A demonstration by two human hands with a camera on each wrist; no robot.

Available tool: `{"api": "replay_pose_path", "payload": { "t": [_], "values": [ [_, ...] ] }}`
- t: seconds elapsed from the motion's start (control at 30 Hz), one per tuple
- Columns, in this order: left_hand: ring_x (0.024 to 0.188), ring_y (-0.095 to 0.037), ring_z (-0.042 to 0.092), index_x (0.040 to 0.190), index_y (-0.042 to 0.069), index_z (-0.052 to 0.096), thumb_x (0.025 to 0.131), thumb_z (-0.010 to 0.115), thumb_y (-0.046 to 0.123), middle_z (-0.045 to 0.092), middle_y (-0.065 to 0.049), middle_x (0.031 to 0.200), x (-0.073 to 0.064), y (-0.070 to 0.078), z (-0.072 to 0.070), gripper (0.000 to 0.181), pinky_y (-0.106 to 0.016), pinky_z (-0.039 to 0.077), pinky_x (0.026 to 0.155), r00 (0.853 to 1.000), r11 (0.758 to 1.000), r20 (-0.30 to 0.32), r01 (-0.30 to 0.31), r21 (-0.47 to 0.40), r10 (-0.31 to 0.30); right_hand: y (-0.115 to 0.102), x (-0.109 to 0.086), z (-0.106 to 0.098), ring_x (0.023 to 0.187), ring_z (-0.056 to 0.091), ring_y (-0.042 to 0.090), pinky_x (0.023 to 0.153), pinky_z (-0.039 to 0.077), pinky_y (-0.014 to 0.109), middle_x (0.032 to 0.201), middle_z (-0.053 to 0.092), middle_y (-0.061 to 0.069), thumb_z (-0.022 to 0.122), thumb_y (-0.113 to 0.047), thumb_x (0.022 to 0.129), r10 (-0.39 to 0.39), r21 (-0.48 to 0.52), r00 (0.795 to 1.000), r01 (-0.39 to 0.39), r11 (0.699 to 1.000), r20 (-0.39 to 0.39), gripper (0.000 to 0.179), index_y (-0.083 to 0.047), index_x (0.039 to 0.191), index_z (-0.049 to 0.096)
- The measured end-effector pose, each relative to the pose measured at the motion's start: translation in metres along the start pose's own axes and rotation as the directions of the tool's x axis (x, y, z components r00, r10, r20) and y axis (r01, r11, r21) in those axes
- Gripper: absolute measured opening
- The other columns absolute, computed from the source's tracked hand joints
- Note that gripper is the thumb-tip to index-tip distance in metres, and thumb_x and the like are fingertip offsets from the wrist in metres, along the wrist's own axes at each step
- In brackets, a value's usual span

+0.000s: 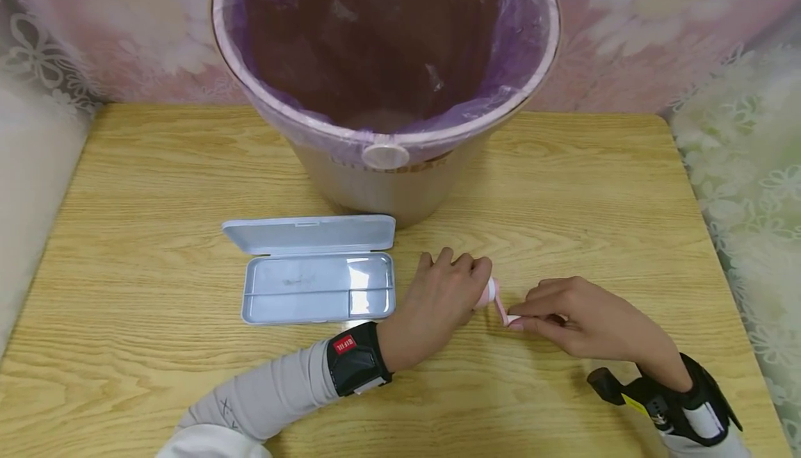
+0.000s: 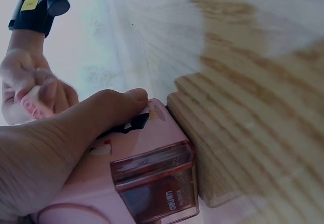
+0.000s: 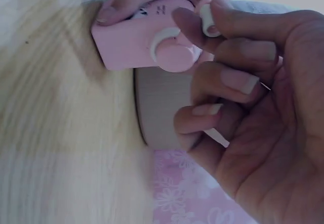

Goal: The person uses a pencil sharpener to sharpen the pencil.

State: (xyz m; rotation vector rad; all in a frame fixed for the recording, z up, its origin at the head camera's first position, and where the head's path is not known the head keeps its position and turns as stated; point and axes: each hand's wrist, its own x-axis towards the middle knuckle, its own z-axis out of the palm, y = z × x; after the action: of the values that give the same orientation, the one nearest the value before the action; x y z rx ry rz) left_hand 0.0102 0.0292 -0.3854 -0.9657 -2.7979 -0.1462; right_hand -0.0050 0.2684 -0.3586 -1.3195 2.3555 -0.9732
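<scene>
A pink hand-crank pencil sharpener [image 2: 147,143] rests on the table, mostly covered by my left hand [image 1: 434,301] in the head view. That hand grips its body from above, with the thumb [image 2: 119,105] along one side in the left wrist view. A see-through shavings drawer [image 2: 162,193] shows on the sharpener's end. From the other end sticks out a pink crank arm [image 1: 500,308]. My right hand [image 1: 582,315] pinches the crank's white knob [image 3: 208,24] between thumb and forefinger, its other fingers loosely curled. Whether a pencil is in the sharpener cannot be seen.
Left of my left hand lies a light blue pencil case [image 1: 294,308] with its lid [image 1: 306,235] raised. Behind it stands a large bin [image 1: 388,190] lined with a purple bag [image 1: 507,96]. The wooden table [image 1: 156,187] meets floral cloth [image 1: 626,27] at the back.
</scene>
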Motion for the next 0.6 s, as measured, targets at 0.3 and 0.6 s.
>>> {"api": "replay_pose_path", "payload": {
  "t": [0.3, 0.6],
  "values": [
    [0.068, -0.011, 0.054, 0.096, 0.020, 0.056, 0.093, 0.071, 0.020, 0.059, 0.008, 0.075, 0.001, 0.000, 0.003, 0.016, -0.026, 0.041, 0.059, 0.999, 1.000, -0.029, 0.014, 0.011, -0.013, 0.018, 0.014, -0.012, 0.058, 0.038, -0.010, 0.054, 0.034, 0.008, 0.083, 0.073, -0.006, 0.072, -0.003, 0.091, 0.019, -0.033, 0.978, -0.026, 0.999, -0.208, 0.019, -0.008, 0.108, 0.079],
    [0.076, -0.013, 0.060, 0.117, 0.021, 0.061, 0.090, 0.077, 0.030, 0.067, 0.007, 0.086, 0.000, 0.000, 0.002, 0.033, -0.029, 0.050, 0.066, 1.000, 1.000, 0.018, 0.011, -0.012, -0.011, 0.032, 0.025, -0.012, 0.060, 0.040, -0.009, 0.054, 0.035, 0.010, 0.069, 0.059, -0.016, 0.073, -0.008, 0.092, 0.082, -0.137, 0.975, -0.112, 0.984, -0.204, 0.019, -0.005, 0.110, 0.079]
  ]
}}
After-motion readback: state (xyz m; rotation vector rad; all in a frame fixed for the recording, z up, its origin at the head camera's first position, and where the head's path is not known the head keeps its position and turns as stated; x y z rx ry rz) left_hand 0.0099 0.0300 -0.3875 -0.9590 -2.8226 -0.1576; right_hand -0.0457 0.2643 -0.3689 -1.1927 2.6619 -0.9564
